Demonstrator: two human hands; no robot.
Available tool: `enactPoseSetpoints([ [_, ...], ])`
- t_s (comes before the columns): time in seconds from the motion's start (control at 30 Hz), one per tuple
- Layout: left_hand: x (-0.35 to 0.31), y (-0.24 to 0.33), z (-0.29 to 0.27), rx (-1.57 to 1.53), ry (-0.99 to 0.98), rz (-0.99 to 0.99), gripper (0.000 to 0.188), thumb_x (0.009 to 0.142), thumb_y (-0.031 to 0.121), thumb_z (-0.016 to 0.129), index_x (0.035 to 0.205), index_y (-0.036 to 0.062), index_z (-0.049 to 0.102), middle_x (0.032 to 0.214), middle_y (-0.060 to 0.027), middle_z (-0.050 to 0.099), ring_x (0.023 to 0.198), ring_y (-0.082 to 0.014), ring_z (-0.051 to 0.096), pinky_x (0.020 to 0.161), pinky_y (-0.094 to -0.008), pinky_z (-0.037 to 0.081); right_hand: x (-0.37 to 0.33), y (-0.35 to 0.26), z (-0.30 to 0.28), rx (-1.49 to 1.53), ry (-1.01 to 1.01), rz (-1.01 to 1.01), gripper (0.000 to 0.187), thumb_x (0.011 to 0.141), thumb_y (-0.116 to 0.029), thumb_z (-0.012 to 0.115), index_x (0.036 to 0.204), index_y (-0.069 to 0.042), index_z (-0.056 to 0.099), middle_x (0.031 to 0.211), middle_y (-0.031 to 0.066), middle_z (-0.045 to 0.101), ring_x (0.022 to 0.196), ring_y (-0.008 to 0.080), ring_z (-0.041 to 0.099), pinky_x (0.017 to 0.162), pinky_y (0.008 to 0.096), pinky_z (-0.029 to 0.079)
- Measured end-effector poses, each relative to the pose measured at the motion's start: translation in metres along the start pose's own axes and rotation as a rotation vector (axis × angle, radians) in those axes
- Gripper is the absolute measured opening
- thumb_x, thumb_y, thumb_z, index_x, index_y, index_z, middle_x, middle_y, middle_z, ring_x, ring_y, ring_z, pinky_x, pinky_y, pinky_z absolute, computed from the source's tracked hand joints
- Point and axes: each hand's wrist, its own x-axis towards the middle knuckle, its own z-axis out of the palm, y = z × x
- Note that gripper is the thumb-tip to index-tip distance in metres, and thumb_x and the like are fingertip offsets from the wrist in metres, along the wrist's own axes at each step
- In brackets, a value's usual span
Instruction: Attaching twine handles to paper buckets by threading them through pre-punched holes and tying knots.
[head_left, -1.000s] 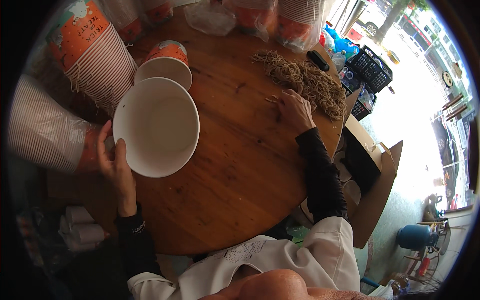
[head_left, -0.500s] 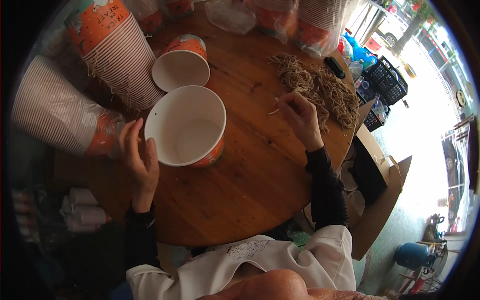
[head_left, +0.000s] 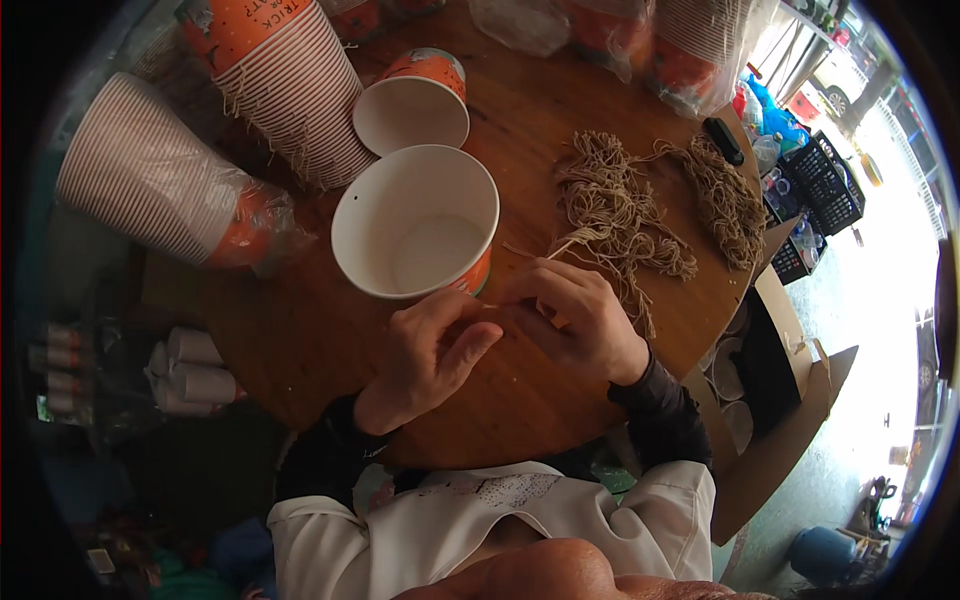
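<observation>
A white-lined paper bucket [head_left: 415, 222] with an orange printed outside stands tilted toward me, a small dark hole near its upper left rim. Just in front of its near right side my two hands come close together. My right hand [head_left: 578, 318] is closed in a pinch on a piece of tan string [head_left: 567, 245], whose loose ends stick up past the fingers. My left hand [head_left: 432, 352] has its fingertips bent toward the right hand, seemingly on the same string, its thumb stretched out. A tangled heap of tan strings [head_left: 612, 195] lies beyond the right hand.
A smaller paper bucket [head_left: 412, 115] lies behind the large one. Nested bucket stacks [head_left: 290, 95] and a wrapped stack [head_left: 150, 175] fill the left. Another string bundle [head_left: 722, 200] and a black object [head_left: 723, 141] lie near the right edge of the wooden table [head_left: 320, 350]. An open carton [head_left: 790, 430] stands beside it.
My left hand has left the bucket's left side and moved right to its near side. My right hand has come left and nearer with the string. The view has shifted.
</observation>
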Motion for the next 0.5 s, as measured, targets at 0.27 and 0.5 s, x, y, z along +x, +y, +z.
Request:
enactPoseSetpoints([
  [0.27, 0.001, 0.0, 0.013, 0.146, 0.058, 0.081, 0.017, 0.093, 0.007, 0.06, 0.078, 0.0006, 0.057, 0.065, -0.0099, 0.052, 0.054, -0.0234, 0.051, 0.05, -0.0331, 0.04, -0.011, 0.002, -0.001, -0.065, -0.095, -0.05, 0.02, 0.077, -0.003, 0.067, 0.095, -0.003, 0.059, 0.086, 0.0131, 0.059, 0.079, 0.0327, 0.06, 0.065, 0.04, 0.05],
  [0.5, -0.005, -0.005, 0.013, 0.165, 0.053, 0.135, 0.005, 0.09, -0.003, 0.057, 0.086, -0.0006, 0.054, 0.075, -0.0131, 0.054, 0.066, -0.0269, 0.055, 0.06, -0.0355, 0.046, -0.017, 0.001, 0.008, 0.087, -0.036, 0.078, 0.017, 0.081, -0.005, 0.066, 0.096, -0.002, 0.058, 0.084, 0.0132, 0.058, 0.075, 0.0304, 0.06, 0.064, 0.0382, 0.049],
])
